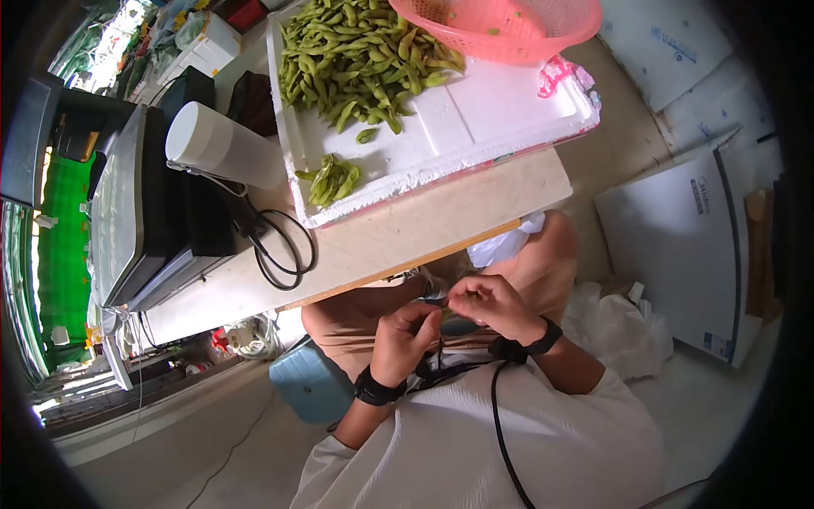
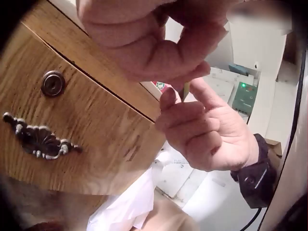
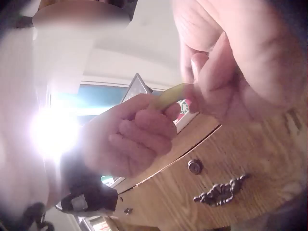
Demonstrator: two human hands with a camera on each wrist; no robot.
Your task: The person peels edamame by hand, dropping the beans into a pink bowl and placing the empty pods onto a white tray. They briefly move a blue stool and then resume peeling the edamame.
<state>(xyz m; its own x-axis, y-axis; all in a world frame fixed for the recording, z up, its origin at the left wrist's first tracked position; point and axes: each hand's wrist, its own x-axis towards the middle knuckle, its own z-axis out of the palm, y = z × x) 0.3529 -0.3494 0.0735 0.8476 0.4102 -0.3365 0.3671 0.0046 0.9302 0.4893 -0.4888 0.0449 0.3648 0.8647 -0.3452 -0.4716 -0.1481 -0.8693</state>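
Note:
A green edamame pod spans the short gap between my two hands. The left hand pinches one end between thumb and curled fingers. At the other end the right hand pinches it with its fingertips. Both hands are over the lap, in front of the table's edge. On the table, a white foam tray holds a large heap of edamame pods. A smaller pile of pods lies in the tray's near left corner.
A pink plastic basket sits on the tray's far right part. Left of the tray are a white cylindrical container and a looped black cable. A wooden drawer front faces the hands. A blue stool stands below.

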